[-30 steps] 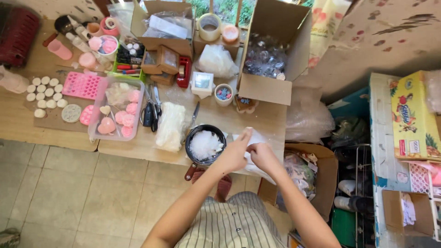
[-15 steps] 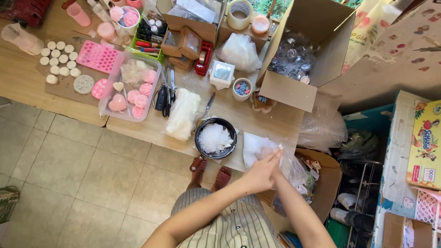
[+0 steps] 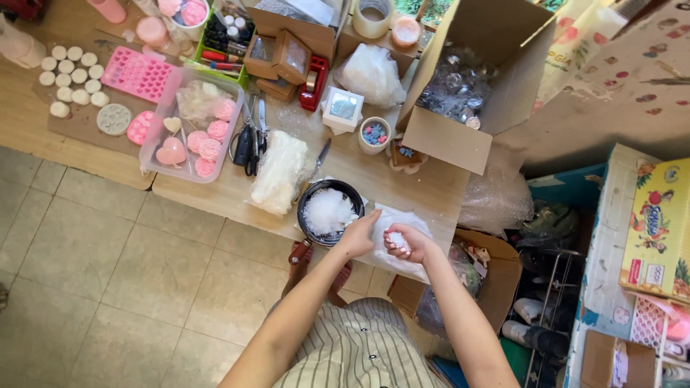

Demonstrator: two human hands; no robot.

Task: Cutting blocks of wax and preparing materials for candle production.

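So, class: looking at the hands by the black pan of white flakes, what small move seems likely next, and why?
Probably the right hand swings over the black pan and lets go. It cups a small heap of white flakes above the clear bag, the pan already holds the same flakes, and the left hand rests at the pan's rim.

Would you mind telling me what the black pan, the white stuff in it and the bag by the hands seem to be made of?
Black pan: probably metal, dark matte coating, reddish handle. White stuff: looks like waxy or soapy flakes, translucent and clumped; uncertain. Bag: thin clear plastic, crinkled and glossy. The right hand holds some flakes.
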